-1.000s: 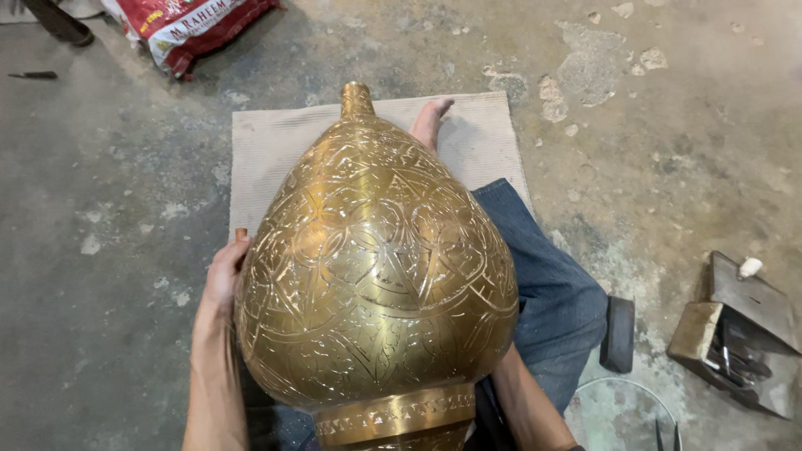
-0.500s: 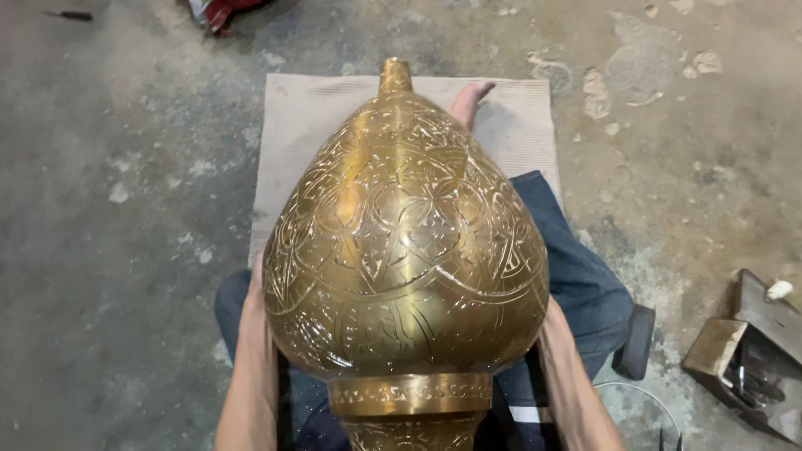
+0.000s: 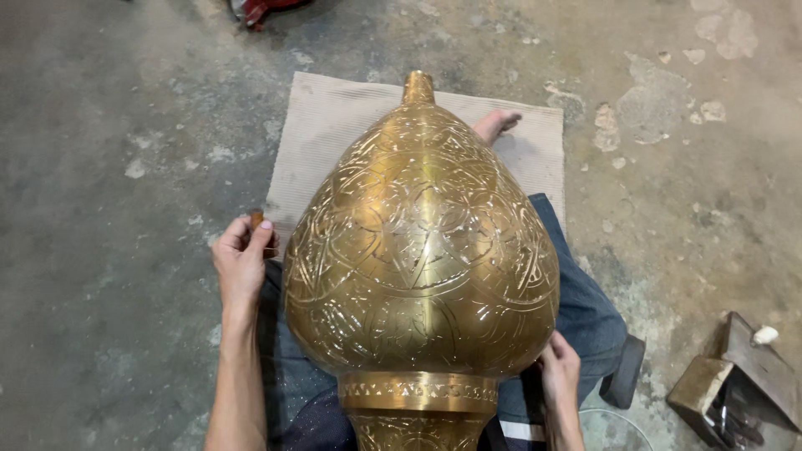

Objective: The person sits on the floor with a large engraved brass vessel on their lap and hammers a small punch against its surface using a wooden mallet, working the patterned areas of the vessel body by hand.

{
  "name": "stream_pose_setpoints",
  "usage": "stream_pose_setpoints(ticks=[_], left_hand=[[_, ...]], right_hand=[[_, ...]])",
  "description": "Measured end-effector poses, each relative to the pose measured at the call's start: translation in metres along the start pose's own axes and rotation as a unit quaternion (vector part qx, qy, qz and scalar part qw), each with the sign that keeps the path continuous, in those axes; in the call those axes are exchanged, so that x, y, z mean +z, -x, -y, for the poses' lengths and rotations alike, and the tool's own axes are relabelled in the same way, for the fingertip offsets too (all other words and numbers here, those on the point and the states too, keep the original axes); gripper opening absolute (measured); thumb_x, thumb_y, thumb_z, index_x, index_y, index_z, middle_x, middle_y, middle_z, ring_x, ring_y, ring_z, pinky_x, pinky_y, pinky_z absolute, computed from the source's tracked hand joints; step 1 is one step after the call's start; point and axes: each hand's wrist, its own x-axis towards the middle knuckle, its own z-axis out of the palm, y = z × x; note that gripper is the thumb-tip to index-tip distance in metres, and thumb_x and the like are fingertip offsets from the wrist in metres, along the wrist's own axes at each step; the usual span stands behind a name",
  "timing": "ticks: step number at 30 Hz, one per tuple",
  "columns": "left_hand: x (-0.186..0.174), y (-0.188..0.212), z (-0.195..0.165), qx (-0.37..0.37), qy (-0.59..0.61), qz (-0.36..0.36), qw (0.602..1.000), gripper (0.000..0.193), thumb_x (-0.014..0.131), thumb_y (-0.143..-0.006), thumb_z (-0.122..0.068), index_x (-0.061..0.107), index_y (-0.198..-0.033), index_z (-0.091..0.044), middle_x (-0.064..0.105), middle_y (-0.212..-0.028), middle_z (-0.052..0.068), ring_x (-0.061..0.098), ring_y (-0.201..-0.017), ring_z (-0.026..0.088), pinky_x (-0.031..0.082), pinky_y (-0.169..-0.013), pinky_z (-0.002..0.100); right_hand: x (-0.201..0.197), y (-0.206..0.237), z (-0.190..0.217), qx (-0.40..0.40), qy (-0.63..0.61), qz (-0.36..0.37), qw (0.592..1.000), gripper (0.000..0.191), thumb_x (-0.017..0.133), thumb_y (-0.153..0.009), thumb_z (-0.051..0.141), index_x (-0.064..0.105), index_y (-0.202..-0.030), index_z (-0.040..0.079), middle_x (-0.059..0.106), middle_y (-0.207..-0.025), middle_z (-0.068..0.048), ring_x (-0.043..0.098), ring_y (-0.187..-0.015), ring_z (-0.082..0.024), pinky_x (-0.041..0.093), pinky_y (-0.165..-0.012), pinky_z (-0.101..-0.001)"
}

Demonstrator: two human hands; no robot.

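A large engraved brass vessel (image 3: 422, 250), teardrop-shaped with a narrow neck pointing away, lies across my lap. My left hand (image 3: 242, 263) is off the vessel at its left side, fingers pinched around a small brown object (image 3: 257, 219). My right hand (image 3: 560, 367) rests against the vessel's lower right side, near the banded collar (image 3: 418, 391). My bare foot (image 3: 495, 125) shows beyond the vessel on a beige mat (image 3: 334, 134).
Rough concrete floor (image 3: 109, 167) surrounds the mat. A wooden box with tools (image 3: 739, 384) sits at the lower right, a dark block (image 3: 622, 372) beside my jeans-clad leg. A red bag (image 3: 263, 8) lies at the top edge.
My left hand left the vessel's side and now holds a small brown object out to the left. The view shifted, so the vessel sits more centrally.
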Motion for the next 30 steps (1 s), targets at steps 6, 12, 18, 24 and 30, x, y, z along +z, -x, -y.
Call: stream_pose_setpoints(ticks=[6,12,18,24,30], left_hand=[[-0.01,0.013,-0.021,0.038,0.137,0.026,0.99,0.012,0.067,-0.104,-0.014,0.067,-0.101,-0.002,0.066,-0.074,0.0,0.06,-0.062,0.006,0.051,-0.057,0.021],[0.02,0.011,-0.063,0.153,0.122,0.049,0.98,0.018,0.065,-0.106,-0.02,0.069,-0.104,-0.003,0.073,-0.09,0.001,0.068,-0.071,0.007,0.059,-0.062,0.023],[0.069,0.037,-0.121,0.125,0.051,0.167,0.977,0.033,0.062,-0.101,-0.029,0.075,-0.121,-0.007,0.076,-0.1,0.009,0.058,-0.068,0.015,0.049,-0.056,0.029],[0.122,0.07,-0.161,0.301,0.085,0.309,0.898,0.03,0.061,-0.101,-0.032,0.077,-0.11,-0.009,0.06,-0.148,0.02,0.049,-0.139,0.036,0.047,-0.106,0.056],[0.145,0.071,-0.173,0.272,0.168,0.367,0.873,0.043,0.059,-0.103,-0.051,0.073,-0.123,-0.016,0.062,-0.147,0.017,0.049,-0.153,0.036,0.038,-0.128,0.057]], right_hand=[[-0.031,-0.005,-0.011,-0.063,0.036,-0.049,0.996,0.012,0.066,-0.1,0.008,0.071,-0.105,-0.001,0.073,-0.085,-0.008,0.066,-0.069,-0.013,0.052,-0.06,-0.0257],[-0.033,-0.009,0.04,-0.244,0.008,-0.026,0.969,0.009,0.069,-0.104,0.007,0.069,-0.107,-0.001,0.072,-0.089,-0.009,0.066,-0.073,-0.012,0.052,-0.067,-0.0232],[0.011,0.015,0.098,-0.318,0.08,0.05,0.943,0.012,0.074,-0.098,0.005,0.072,-0.107,-0.003,0.072,-0.081,-0.011,0.067,-0.068,-0.013,0.053,-0.064,-0.0253],[0.069,0.036,0.169,-0.345,0.138,0.142,0.918,0.036,0.075,-0.085,0.009,0.069,-0.119,0.001,0.075,-0.098,-0.007,0.072,-0.087,-0.012,0.061,-0.078,-0.0258],[0.095,0.031,0.205,-0.42,0.213,0.142,0.871,0.016,0.073,-0.095,0.005,0.074,-0.109,-0.002,0.077,-0.09,-0.006,0.073,-0.082,-0.011,0.061,-0.072,-0.0255]])
